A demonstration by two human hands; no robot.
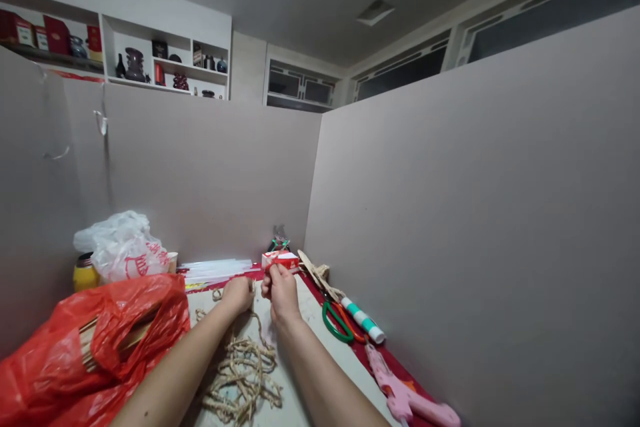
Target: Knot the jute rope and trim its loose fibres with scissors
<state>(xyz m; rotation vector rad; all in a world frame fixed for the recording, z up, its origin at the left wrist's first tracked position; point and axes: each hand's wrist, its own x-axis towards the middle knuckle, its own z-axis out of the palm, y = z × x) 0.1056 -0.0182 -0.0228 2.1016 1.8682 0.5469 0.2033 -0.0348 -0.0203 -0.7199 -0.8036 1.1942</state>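
My left hand (239,295) is closed on a tan twisted straw rope (243,373), with bits of it showing on both sides of the fingers. Loose coils of the rope lie heaped on the pale board between my forearms. Close by on the right, my right hand (280,290) is closed in a pinch; what its fingers hold is hidden. Just behind it sits a red and white box (290,259), and I cannot tell whether the fingers touch it.
On the left lie a red plastic bag (100,353) of thin sticks, a white plastic bag (127,247) and a yellow jar (86,273). Clear sticks (215,270) lie behind. Along the right are green-handled scissors (337,323), a green-white roll (363,320) and a pink glue gun (400,390). Grey partitions (450,213) enclose the table.
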